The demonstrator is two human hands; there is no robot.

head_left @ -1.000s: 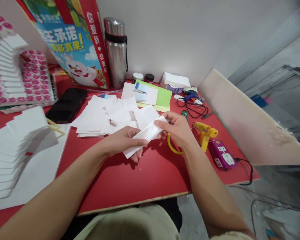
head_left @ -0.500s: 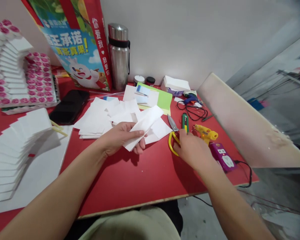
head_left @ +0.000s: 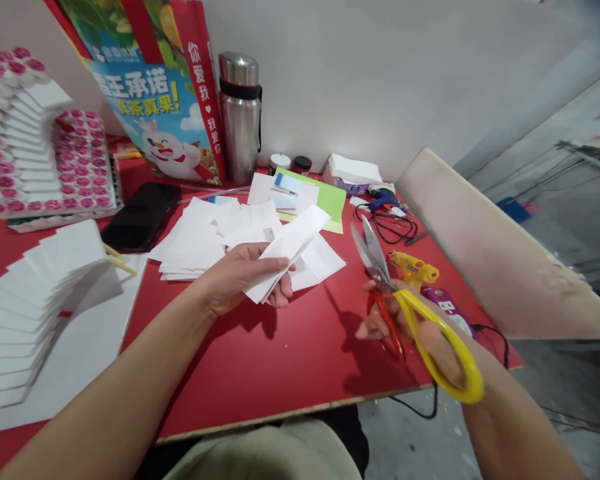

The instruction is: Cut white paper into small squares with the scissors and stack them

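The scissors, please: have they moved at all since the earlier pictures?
Yes: the right hand has lifted the scissors off the red table, rightward in view.

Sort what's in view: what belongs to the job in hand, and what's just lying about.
Likely in the job:
scissors, in the right hand
folded paper, in the left hand
paper sheets, beside the left hand

Seemingly just lying about:
phone
flask
bag
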